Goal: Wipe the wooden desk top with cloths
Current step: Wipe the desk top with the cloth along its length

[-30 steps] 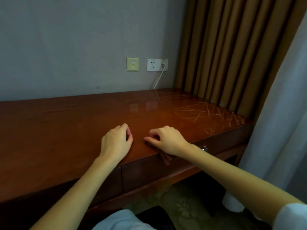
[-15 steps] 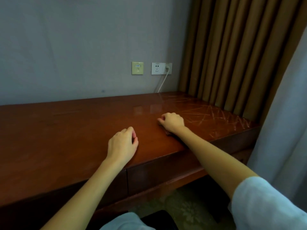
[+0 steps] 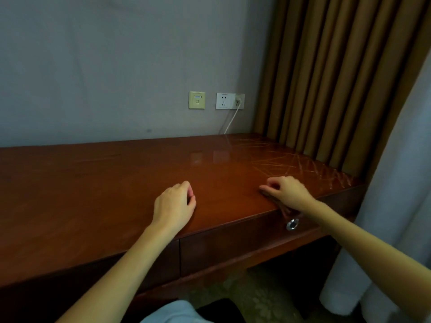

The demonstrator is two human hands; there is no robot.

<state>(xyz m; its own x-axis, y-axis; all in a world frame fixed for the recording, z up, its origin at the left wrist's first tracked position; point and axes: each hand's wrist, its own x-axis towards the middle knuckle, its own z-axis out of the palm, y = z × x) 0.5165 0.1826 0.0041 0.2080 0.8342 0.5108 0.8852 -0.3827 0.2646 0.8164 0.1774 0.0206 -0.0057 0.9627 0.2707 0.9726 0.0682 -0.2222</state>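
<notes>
Polished wood of the desk top (image 3: pixel 112 183) fills the view. A dark cloth (image 3: pixel 284 209) lies beneath the right hand (image 3: pixel 288 191), whose curled fingers press it down near the front edge, its tail hanging toward the drawer knob (image 3: pixel 292 224). Most of the wood lies to that hand's left, past the loosely curled left hand (image 3: pixel 173 206); whether that one hides a cloth, I cannot tell.

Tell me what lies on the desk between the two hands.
Nothing: in the head view, bare desk top separates the left hand and right hand.

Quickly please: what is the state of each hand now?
Left hand: fingers curled; what it holds cannot be told.
Right hand: holds brown cloth.
</notes>
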